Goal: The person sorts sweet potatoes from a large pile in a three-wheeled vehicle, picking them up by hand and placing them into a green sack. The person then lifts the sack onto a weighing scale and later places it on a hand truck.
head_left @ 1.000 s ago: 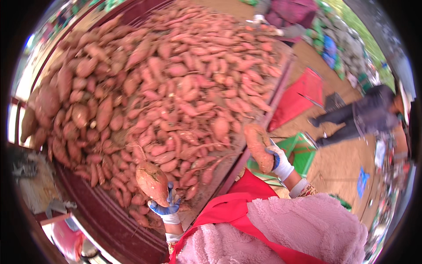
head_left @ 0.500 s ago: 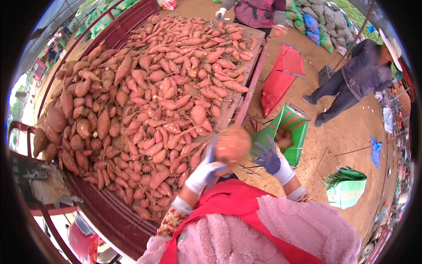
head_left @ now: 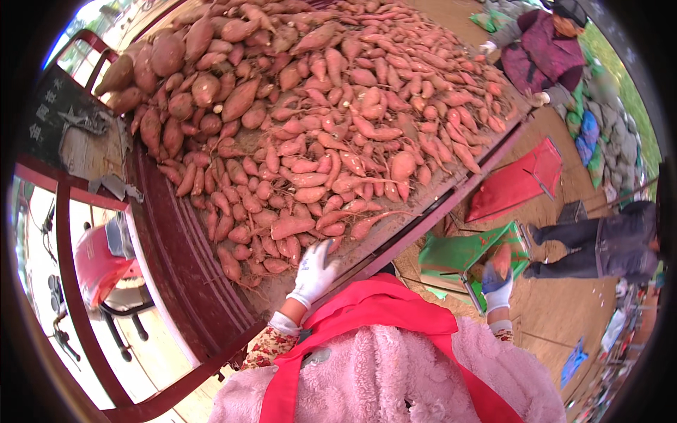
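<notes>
Many reddish sweet potatoes [head_left: 310, 180] lie heaped on the dark red truck bed [head_left: 190, 282]. My left hand [head_left: 315, 275], in a white glove, is at the near edge of the heap with its fingers stretched toward the closest sweet potatoes. Nothing shows in its grasp. On the right, my right hand [head_left: 498, 287], in a white and blue glove, grips a sweet potato [head_left: 501, 259] at the mouth of an open green bag [head_left: 451, 255]. The palm side of that hand is partly hidden.
A red bag [head_left: 518, 182] on a frame stands beyond the green one. One person [head_left: 543, 53] is at the far right corner of the bed, another [head_left: 599, 243] stands at the right. Stacked sacks [head_left: 620, 141] line the back. The bed's side rail [head_left: 437, 204] runs between heap and bags.
My hands have parted: the right has carried the sweet potato to the green bag's mouth, the left has moved to the heap. The view has turned left, so the surroundings sit differently.
</notes>
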Demonstrator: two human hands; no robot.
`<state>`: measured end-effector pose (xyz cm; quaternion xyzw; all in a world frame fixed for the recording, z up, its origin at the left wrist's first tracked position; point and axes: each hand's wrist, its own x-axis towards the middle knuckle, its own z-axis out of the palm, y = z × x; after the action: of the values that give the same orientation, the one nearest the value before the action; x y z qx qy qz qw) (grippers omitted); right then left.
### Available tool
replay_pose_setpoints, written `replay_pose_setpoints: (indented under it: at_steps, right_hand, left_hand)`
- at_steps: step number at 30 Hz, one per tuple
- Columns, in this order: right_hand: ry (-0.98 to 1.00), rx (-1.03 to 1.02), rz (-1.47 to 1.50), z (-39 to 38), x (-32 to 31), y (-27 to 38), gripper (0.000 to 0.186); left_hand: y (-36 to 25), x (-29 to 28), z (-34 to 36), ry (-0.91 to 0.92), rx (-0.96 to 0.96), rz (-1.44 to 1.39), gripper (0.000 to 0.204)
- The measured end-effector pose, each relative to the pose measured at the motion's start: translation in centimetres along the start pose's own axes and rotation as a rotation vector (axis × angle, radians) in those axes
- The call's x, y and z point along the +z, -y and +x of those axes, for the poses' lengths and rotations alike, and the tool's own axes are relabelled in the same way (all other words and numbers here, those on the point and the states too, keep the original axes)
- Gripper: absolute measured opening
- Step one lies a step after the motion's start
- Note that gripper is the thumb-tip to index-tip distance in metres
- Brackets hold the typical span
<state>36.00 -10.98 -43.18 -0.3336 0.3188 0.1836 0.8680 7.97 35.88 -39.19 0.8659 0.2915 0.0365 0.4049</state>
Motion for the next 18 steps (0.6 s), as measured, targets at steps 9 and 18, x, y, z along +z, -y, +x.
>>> replay_pose_setpoints:
  at_steps: [9, 18]
  right_hand:
    - [0.384, -0.681, -1.787, 10.5, 30.6, -20.0, 0.087]
    - [0.722, 0.564, -0.373, 11.9, 32.4, -14.6, 0.053]
  left_hand:
    - [2.1, -1.0, 13.1, -0.445, 0.157, 0.401, 0.049]
    - [2.8, -2.6, 19.8, -0.242, 0.064, 0.608, 0.054]
